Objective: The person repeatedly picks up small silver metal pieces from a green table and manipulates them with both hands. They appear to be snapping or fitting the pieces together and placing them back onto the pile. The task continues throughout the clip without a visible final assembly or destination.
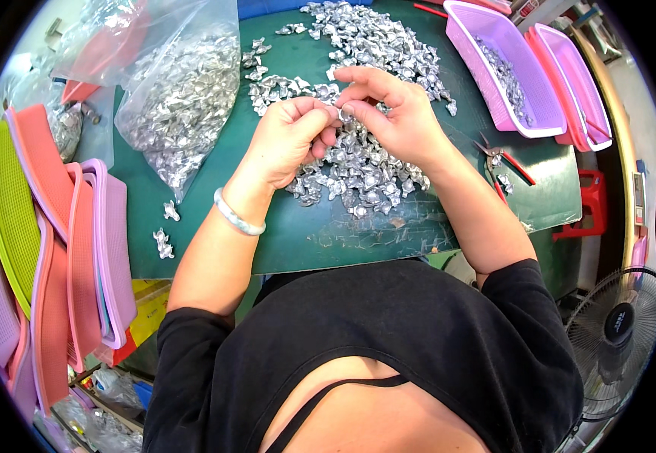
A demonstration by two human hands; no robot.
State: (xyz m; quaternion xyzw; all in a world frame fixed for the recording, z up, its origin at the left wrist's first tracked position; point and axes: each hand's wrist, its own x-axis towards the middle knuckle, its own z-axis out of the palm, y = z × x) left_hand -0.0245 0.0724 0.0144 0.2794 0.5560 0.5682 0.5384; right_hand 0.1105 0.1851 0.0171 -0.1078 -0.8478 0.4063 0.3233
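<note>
Over the heap of small silver metal castings (362, 177), my two hands meet at their fingertips. A small silver metal casting (345, 114), mostly covered by the fingers, is held between them. My left hand (292, 137) pinches it with thumb and forefinger, the other fingers curled in. My right hand (394, 113) grips it from the other side with thumb and fingertips, its forefinger raised and bent. More castings (381, 41) spread across the far part of the green table (267, 245). Two loose castings (163, 244) lie near the table's left edge.
A clear plastic bag (184, 106) full of castings stands at the left. Red-handled pliers (494, 162) lie at the right, below a purple basket (498, 75) with castings in it. Stacked plastic baskets (75, 249) line the left side; a fan (619, 325) stands at the lower right.
</note>
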